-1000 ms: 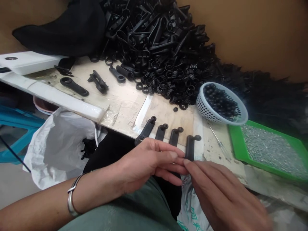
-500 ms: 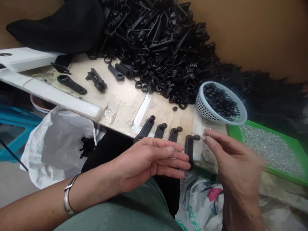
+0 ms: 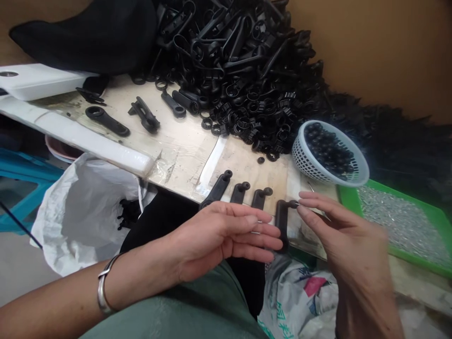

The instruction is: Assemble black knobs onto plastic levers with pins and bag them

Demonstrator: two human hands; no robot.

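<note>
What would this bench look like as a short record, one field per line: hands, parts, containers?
Left hand: palm in view, thin metal pieces between its fingers
Right hand: fingertips at the knob of the rightmost handle; contact unclear
Row: four black handles on the bench
Basket: pale, perforated, holding small round black pieces
Tray: green, holding many small metal pins
Pile: black parts, behind the row
Sack: white, open, dark pieces inside

A white box (image 3: 49,84) is sitting on the desk (image 3: 183,141) near a big black cloth (image 3: 88,37). Below, a blue stool (image 3: 28,169) is standing on the grey floor (image 3: 14,256).
</note>
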